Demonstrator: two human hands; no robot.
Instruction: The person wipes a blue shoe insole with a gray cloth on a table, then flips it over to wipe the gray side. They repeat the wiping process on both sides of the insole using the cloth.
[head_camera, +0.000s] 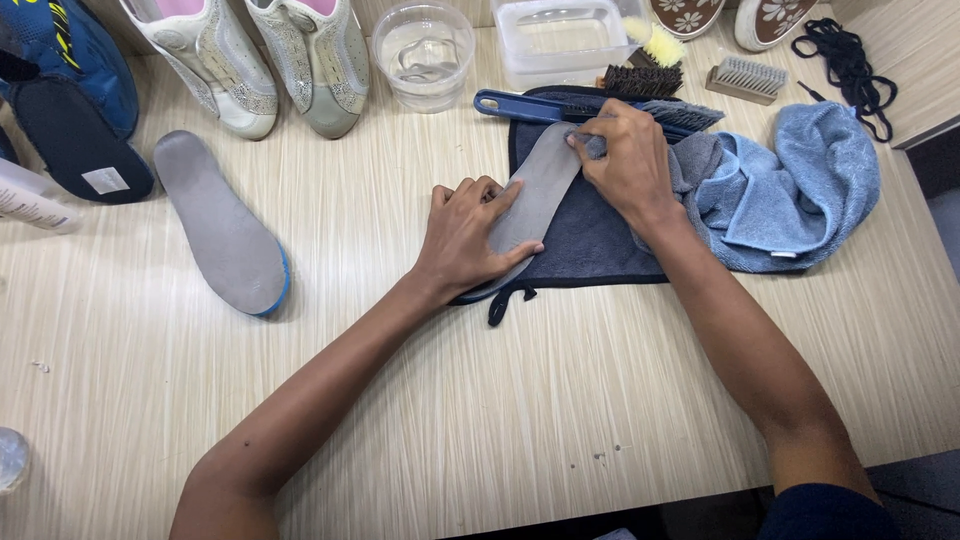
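Lying flat — grey insole (535, 195) — smooth, under hands.

Flat grey foam shoe insole (535, 195) lies diagonally on dark navy cloth mat (590, 245); grey-blue terry cloth (790, 185) bunched at its toe end.

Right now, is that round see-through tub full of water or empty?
Partly full. The clear round tub stands upright on the table, lid off, with shiny ripples of clear liquid low inside it.

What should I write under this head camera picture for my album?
Left hand pins a grey insole on a dark cloth; right hand rubs it.
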